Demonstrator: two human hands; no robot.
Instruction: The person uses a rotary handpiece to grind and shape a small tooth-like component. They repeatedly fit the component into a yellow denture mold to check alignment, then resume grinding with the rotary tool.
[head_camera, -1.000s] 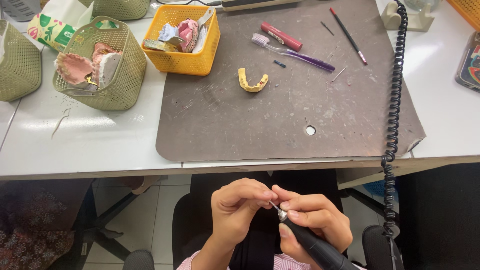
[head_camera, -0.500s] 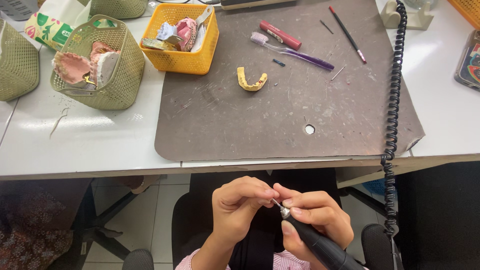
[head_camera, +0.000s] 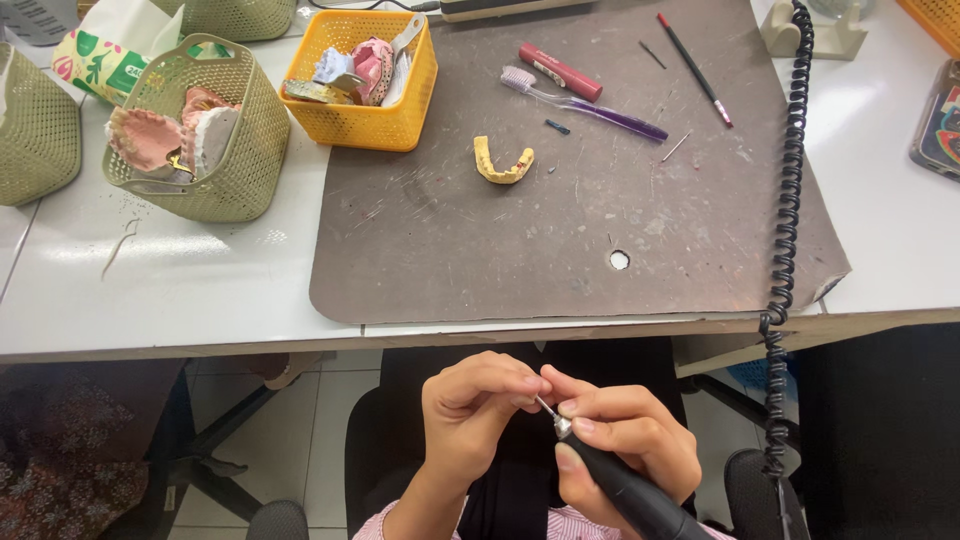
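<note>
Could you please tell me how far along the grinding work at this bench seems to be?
Done: nothing shows as finished. In hand: the right hand holds a black handpiece, its bur meeting a small piece pinched in the left hand, hidden by the fingers. Left: a yellow arch lies untouched on the brown mat, and more casts sit in the green basket and orange basket.

Whatever the left hand (head_camera: 478, 400) pinches, hidden by fingers.

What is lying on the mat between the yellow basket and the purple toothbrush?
In the head view, nothing: the brown mat is bare between the yellow basket and the purple toothbrush. The yellow dental arch lies lower down.
</note>
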